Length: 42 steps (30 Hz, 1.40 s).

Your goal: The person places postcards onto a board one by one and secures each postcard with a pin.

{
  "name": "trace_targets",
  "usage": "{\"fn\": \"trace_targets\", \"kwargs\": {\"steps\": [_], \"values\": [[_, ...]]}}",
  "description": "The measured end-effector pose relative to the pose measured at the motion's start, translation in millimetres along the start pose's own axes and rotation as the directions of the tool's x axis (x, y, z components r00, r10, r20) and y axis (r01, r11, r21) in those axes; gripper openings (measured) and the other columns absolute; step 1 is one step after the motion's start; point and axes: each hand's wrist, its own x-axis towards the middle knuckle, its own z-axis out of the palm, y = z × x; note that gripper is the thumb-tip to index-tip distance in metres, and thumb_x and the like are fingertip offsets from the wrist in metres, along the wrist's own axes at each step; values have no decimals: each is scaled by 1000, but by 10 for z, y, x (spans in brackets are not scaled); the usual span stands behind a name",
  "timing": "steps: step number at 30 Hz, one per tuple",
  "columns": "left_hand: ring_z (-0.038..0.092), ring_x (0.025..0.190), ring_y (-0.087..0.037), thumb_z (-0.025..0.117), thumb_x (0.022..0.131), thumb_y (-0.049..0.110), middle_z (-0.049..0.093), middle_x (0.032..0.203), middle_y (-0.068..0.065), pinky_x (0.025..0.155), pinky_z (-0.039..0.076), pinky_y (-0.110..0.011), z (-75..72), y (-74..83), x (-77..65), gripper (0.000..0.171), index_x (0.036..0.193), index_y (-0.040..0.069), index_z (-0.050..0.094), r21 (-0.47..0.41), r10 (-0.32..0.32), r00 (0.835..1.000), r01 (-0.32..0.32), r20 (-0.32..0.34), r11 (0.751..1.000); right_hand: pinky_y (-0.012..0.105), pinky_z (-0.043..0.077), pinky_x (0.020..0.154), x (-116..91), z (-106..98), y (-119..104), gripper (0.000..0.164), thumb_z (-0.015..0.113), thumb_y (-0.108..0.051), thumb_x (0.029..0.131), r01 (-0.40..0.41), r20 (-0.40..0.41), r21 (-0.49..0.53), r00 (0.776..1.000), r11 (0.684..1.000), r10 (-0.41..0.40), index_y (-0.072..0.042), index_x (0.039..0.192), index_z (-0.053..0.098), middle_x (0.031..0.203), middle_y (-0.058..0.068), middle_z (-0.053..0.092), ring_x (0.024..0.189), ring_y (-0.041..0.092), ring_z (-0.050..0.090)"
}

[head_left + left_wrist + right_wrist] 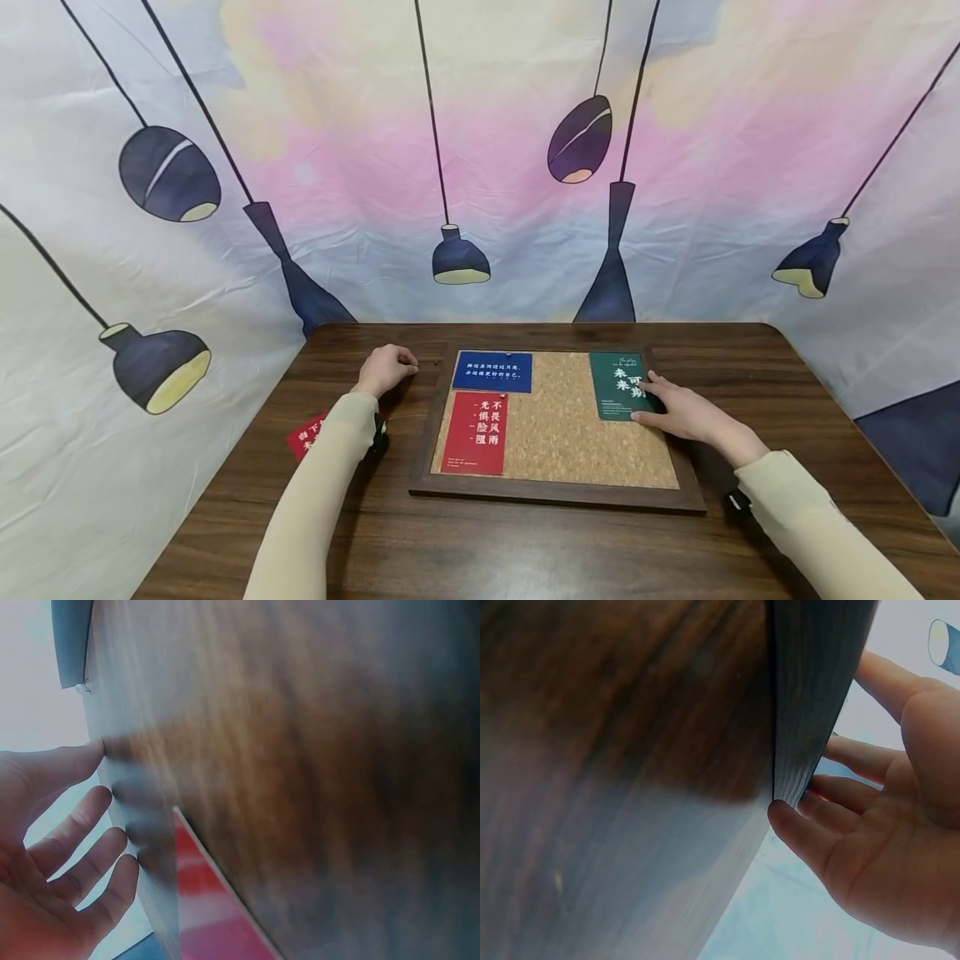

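A wood-framed cork board [585, 450] lies on the table. My right hand [686, 410] reaches over its right frame, with fingers and thumb resting on a green card [617, 392] with white writing. In the right wrist view that hand's fingers [847, 796] extend past the frame's side. Left of the board, my left hand [384, 369] rests with its fingertips at the tabletop. The left wrist view shows its thumb and fingers [75, 829] spread apart, with nothing between them. A small dark pin [437, 362] lies between that hand and the board.
On the board's left side are a blue card [492, 372] and, below it, a red card [475, 433] with a pin at its top. Another red card [303, 437] lies on the table [525, 550], partly hidden under my left forearm. A lamp-patterned cloth [517, 158] hangs behind.
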Motion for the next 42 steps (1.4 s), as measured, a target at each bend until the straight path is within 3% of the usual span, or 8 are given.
{"fn": "trace_targets", "kwargs": {"steps": [6,21,33,42], "values": [[66,95,-31,69,97,16,72,105,-11,85,52,-51,-16,-8,-4,11,101,9,76,-6,-5,1000,5,-4,1000,69,34,103,33,-5,9,79,63,-48,98,8,2,8,1000,1000,-8,8,149,41,158,37,18,138,57,31],[62,84,-33,58,96,11,69,97,-17,81,51,-49,-75,-3,-13,14,97,2,70,-64,-43,993,36,-106,997,69,35,103,43,-35,0,79,63,-49,98,15,0,7,1000,1000,-15,7,149,41,158,37,18,137,57,33],[55,73,-28,60,97,12,68,94,-17,74,46,-42,-85,-32,-52,13,97,2,68,-145,-41,989,20,-145,989,69,36,102,19,-11,6,78,63,-48,98,13,-2,14,1000,1000,-13,7,149,42,158,37,18,136,57,34],[50,66,-24,63,97,12,68,87,-12,69,43,-38,-87,-31,-81,11,95,5,71,-212,4,986,-39,-166,977,68,36,102,21,15,31,78,64,-47,98,14,-4,16,1000,1000,-14,8,148,42,158,37,19,136,57,35]]}}
